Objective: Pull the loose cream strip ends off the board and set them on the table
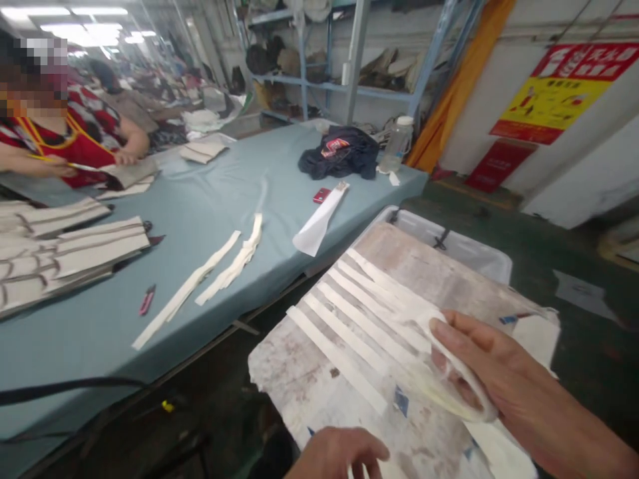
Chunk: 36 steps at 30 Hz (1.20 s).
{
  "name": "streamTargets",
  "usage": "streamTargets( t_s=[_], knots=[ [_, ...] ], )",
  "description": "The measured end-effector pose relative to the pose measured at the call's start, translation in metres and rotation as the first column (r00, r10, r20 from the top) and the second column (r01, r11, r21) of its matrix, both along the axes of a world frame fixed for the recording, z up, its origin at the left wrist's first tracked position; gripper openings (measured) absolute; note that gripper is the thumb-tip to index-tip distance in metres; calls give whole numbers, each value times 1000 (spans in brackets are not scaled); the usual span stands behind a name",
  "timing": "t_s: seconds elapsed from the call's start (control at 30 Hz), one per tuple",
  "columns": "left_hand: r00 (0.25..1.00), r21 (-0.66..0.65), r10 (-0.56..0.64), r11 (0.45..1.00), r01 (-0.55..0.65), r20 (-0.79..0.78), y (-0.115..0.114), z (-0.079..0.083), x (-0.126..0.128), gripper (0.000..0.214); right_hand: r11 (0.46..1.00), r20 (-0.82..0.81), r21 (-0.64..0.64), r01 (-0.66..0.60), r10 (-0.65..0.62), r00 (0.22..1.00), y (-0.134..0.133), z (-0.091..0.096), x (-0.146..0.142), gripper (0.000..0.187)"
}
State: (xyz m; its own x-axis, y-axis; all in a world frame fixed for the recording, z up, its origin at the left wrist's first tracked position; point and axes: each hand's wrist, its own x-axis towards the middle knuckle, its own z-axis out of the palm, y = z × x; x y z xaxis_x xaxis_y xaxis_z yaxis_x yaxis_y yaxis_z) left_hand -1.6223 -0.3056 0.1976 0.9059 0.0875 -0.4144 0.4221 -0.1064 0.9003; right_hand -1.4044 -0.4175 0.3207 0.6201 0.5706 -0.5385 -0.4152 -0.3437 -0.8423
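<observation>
My right hand (492, 362) pinches a white strip (466, 382) between thumb and fingers. The strip bends into a loop below the hand, over the right part of a stained board (399, 243). Several pale strips (344, 356) lie side by side in slanting rows on this board, their right ends close to the loop. At the bottom edge of the view, my left hand (342, 452) hovers over the near part of the board. Its fingers are loosely bent and apart, with no held object visible; the frame cuts off part of it.
A blue-covered table (279, 193) bears loose cream strips (234, 263), a pink cutter-like tool (146, 300), a white paper piece (319, 219), dark cloth (339, 153) and a bottle (397, 146). A white bin (482, 256) stands behind the board. A person (74, 133) handles fabric pieces at left.
</observation>
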Motion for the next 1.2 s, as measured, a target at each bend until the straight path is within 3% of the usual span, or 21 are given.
streamTargets(
  t_s=[0.13,0.27,0.4,0.47,0.67,0.83,1.0,1.07,1.2],
  knots=[
    [955,-67,295,954,-292,42,29,12,-37,55,999,-12,0,-35,35,999,27,13,-40,56],
    [880,-8,452,890,-455,145,61,33,-79,51,997,-33,10,-70,71,997,80,20,-91,55],
    [775,-105,544,834,-542,320,106,56,-113,52,992,-40,92,-91,95,995,145,23,-151,53],
    [742,-152,545,833,-531,391,132,68,-127,57,990,-2,98,-100,101,995,176,23,-179,55],
    [717,-256,599,800,-542,357,209,107,-171,67,983,202,67,-172,156,967,259,11,-249,54],
    [631,-295,709,705,-645,314,258,108,-205,60,958,290,75,-279,246,925,316,-5,-289,52],
    [541,-289,776,626,-724,324,287,103,-219,46,954,299,98,-284,244,922,359,-28,-314,54],
    [478,-325,834,548,-771,275,298,100,-223,42,947,284,101,-306,268,921,375,-34,-323,54],
    [296,-460,940,341,-820,171,320,98,-232,48,924,289,97,-369,329,899,406,-34,-341,63]
  ],
)
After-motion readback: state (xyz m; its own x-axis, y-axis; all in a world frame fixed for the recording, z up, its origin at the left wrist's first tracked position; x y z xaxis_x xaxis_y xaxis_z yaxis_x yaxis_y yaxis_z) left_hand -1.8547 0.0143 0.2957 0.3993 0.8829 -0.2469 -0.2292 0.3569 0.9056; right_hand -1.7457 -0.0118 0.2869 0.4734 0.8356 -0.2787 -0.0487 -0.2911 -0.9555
